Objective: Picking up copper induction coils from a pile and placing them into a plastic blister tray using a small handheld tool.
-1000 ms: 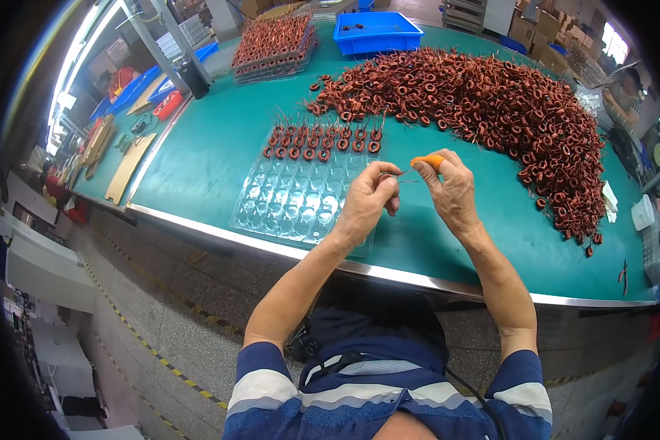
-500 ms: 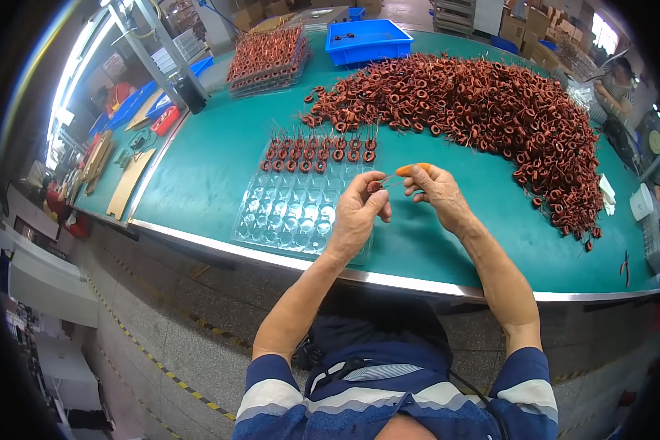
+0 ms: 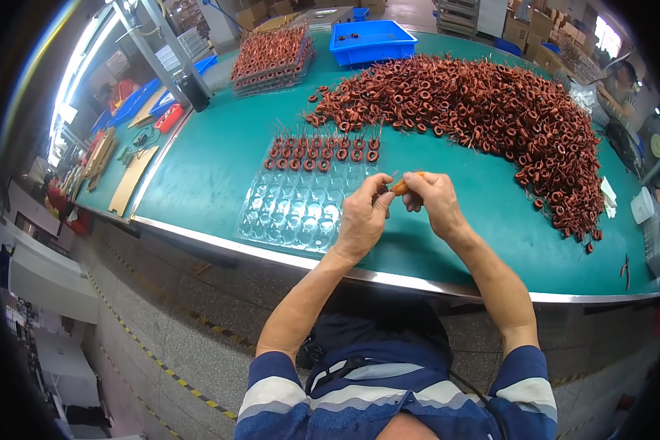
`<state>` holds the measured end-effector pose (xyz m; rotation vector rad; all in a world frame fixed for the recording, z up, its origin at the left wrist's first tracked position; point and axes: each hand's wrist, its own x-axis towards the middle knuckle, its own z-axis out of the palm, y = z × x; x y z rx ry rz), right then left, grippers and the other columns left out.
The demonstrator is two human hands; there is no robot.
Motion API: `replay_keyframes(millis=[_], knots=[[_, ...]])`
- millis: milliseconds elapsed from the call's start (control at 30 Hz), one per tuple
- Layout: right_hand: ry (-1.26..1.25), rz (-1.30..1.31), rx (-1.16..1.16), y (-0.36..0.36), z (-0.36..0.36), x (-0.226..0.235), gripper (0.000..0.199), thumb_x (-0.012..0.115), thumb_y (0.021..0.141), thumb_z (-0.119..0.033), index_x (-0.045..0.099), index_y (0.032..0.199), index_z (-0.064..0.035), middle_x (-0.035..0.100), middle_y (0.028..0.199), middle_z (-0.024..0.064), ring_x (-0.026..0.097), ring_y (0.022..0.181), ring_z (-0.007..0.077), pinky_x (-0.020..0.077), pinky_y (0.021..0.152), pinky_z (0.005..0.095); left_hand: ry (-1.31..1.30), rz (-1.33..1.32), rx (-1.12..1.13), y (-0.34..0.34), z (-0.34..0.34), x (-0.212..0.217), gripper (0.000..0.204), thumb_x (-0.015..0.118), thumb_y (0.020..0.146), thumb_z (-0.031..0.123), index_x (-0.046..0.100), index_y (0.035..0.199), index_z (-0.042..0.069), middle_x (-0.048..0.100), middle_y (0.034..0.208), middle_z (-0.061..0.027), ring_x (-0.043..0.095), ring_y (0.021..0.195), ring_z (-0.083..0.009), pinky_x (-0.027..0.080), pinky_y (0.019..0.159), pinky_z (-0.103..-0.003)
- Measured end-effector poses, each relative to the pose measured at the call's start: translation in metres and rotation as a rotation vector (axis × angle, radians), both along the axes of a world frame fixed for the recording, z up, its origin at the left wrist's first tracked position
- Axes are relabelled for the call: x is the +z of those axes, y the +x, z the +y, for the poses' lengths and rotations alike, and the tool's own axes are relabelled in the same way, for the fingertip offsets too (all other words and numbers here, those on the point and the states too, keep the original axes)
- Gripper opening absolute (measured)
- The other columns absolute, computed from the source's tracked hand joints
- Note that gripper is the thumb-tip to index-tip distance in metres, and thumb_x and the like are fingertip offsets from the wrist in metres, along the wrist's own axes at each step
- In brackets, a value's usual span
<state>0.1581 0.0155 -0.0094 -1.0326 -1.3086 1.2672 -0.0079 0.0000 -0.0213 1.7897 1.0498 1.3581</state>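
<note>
- Meeting above the green counter (image 3: 198,183), the left hand (image 3: 361,216) and the right hand (image 3: 434,199) come together just past the near right corner of a clear blister tray (image 3: 286,213).
- The right hand's fingers (image 3: 412,192) pinch a small orange piece (image 3: 400,188); it looks like a tool or a sleeve, but it is too small to tell which.
- The left hand's fingers (image 3: 380,192) are curled close, their tips touching the same orange piece from the other side; thin wire ends seem to stick out between the two hands.
- The tray lies flat on the counter, its far two rows filled with copper coils (image 3: 323,150) standing with leads up; the nearer pockets show bare.
- A big heap of loose copper coils (image 3: 491,110) arcs across the far and right part of the counter, well apart from the hands.
- Beyond it stand a blue bin (image 3: 374,40) and a stack of filled trays (image 3: 271,55).
</note>
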Motion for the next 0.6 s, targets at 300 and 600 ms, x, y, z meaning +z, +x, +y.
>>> replay_keyframes(millis=[300, 600], knots=[[-0.066, -0.136, -0.11, 0.0, 0.002, -0.002, 0.032, 0.068, 0.089, -0.034, 0.065, 0.091, -0.0024, 0.058, 0.065, 0.0002, 0.053, 0.055, 0.0077, 0.0391, 0.049, 0.0206, -0.634, -0.394, -0.371, -0.017, 0.008, -0.006, 0.037, 0.047, 0.102, 0.033, 0.054, 0.106, -0.002, 0.054, 0.069, -0.0044, 0.058, 0.054, -0.0139, 0.047, 0.046, -0.026], [-0.241, 0.259, 0.173, 0.004, 0.003, -0.007, 0.022, 0.067, 0.09, -0.024, 0.064, 0.091, -0.0027, 0.06, 0.064, 0.0008, 0.055, 0.052, 0.0076, 0.0417, 0.046, 0.0203, -0.408, -0.307, -0.432, -0.016, -0.002, -0.002, 0.026, 0.044, 0.103, 0.022, 0.048, 0.117, 0.0, 0.054, 0.072, -0.005, 0.056, 0.058, -0.0127, 0.047, 0.053, -0.024]])
